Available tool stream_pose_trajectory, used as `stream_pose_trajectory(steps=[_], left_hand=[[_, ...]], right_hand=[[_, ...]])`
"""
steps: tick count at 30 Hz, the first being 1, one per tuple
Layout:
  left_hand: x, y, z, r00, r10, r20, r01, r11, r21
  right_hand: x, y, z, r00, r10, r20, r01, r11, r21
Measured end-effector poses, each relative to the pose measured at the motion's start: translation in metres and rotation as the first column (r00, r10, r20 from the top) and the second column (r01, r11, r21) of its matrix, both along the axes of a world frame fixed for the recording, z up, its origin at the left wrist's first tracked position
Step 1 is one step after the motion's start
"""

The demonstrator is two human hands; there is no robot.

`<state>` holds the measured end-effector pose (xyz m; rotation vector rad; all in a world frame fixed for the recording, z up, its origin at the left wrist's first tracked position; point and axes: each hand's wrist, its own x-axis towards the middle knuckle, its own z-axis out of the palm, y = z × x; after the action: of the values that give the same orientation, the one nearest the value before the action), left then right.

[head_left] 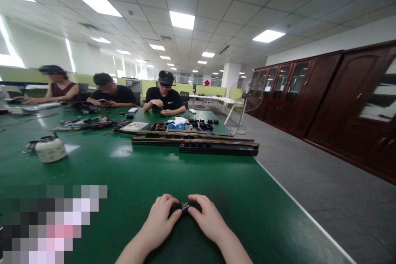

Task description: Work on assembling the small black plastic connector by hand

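Note:
A small black part (185,207) with a lighter, yellowish strip on top lies between my two hands, low over the green table (130,181). My left hand (162,218) pinches its left end between thumb and fingers. At the other end, the thumb and fingers of my right hand (208,216) close on it too. Both hands cover its ends, so its full shape and exact kind are hidden.
Long black rails (216,148) with thin brass-coloured rods lie across the table ahead. Behind them are a blue box (176,124) and small black parts. A patterned white pot (51,149) stands left. Several people sit beyond; a fan (244,103) stands right of the table.

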<state>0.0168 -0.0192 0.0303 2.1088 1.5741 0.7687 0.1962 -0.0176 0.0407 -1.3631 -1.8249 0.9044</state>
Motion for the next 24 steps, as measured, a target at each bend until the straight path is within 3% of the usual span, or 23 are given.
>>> stream_pose_trajectory(steps=[24], left_hand=[[-0.0004,0.0055,-0.0047,1.0,0.025,-0.014,-0.025,0.999,-0.026]], right_hand=[[0.0014,0.0046,-0.0034,0.999,-0.03,0.018,0.029,0.999,0.017]])
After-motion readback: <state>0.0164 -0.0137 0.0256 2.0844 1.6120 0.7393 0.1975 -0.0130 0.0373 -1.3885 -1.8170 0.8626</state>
